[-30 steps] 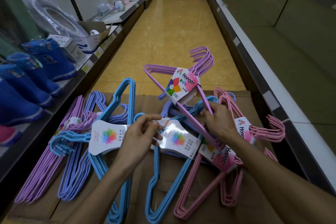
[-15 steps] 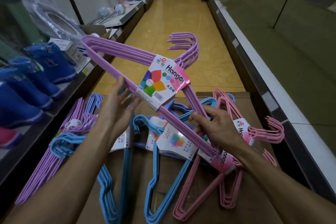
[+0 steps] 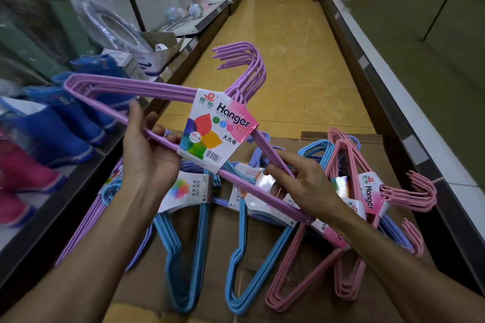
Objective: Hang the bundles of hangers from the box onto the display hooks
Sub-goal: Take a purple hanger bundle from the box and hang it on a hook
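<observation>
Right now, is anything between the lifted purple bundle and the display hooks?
Cannot say fully: no display hooks show in this view. The purple bundle is held up clear of the pile by the left hand and right hand, above the box. Nothing visible lies over it.

Dim even indoor light; glare on floor (image 3: 286,34); edges blurred, wide-angle bent.

Purple hanger bundle (image 3: 162,94), banded by a "Hanger" card label (image 3: 216,132), raised and tilted, hooks pointing far-left. Below, blue bundles (image 3: 244,257) at centre, pink bundles (image 3: 349,217) at right and purple bundles (image 3: 86,233) at left, flat on the cardboard box (image 3: 210,244).
</observation>
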The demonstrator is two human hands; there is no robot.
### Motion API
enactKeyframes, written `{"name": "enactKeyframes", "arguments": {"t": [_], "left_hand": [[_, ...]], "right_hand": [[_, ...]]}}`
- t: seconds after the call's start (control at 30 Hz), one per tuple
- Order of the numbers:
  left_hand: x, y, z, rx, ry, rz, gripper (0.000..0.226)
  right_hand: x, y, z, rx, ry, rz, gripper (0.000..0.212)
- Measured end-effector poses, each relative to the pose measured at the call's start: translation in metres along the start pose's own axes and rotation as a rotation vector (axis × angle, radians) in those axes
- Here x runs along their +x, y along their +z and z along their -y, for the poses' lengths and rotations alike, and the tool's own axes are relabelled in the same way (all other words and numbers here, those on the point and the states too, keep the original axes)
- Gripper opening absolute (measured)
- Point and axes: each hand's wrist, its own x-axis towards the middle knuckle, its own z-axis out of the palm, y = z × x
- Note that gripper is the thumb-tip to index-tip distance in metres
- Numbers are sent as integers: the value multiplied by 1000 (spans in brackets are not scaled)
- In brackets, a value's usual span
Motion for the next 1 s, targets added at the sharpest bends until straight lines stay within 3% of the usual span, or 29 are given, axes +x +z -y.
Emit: {"name": "enactKeyframes", "arguments": {"t": [0.2, 0.33, 0.67, 1.0], "left_hand": [[-8, -14, -19, -23, -15, 17, 37], [-22, -7, -39, -38, 19, 11, 30], [-54, 67, -129, -54, 43, 70, 32], [-138, 211, -263, -20, 107, 97, 30]], "right_hand": [[4, 18, 12, -355, -98, -24, 13], [9, 24, 39, -565, -111, -34, 22], [32, -3, 165, -522, -153, -63, 6], [59, -51, 362, -581, -110, -84, 16]]}}
